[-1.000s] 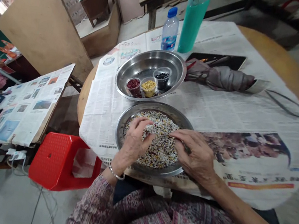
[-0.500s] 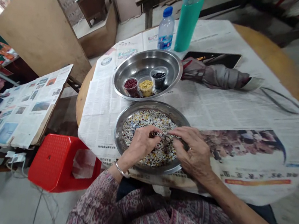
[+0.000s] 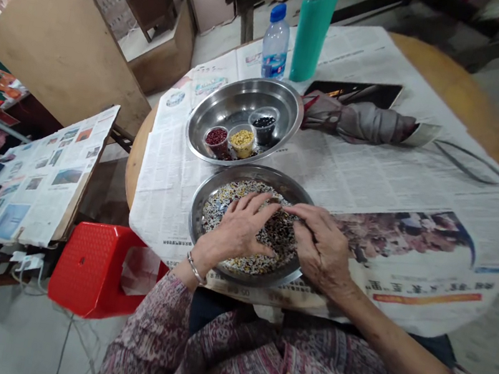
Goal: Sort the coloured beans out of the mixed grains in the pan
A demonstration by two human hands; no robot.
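A round metal bowl [image 3: 198, 217] holds a mix of white grains with yellow, dark red and black bits. My left hand [image 3: 239, 226], a silver bangle at its wrist, lies palm down over the mix with its fingers spread. Over the bowl's right side is my right hand [image 3: 325, 249], its index finger stretched toward the left hand and its thumb a little apart below. Nothing shows plainly between those fingers; its other fingers are partly hidden. Behind, a larger metal basin [image 3: 245, 95] holds clear cups of red beans [image 3: 216, 137], yellow beans [image 3: 242, 140] and black beans [image 3: 264, 123].
Newspaper [image 3: 329, 162] covers the round table. Past the basin stand a water bottle [image 3: 276, 43] and a teal flask [image 3: 313, 29]. A dark phone or tablet [image 3: 363, 92] and a folded grey umbrella [image 3: 359, 121] lie right of it. A red stool [image 3: 85, 265] stands left.
My left hand has opened from a pinch into spread fingers and moved slightly left, away from the right fingertips. My right hand has stayed nearly in place. The view has shifted a little.
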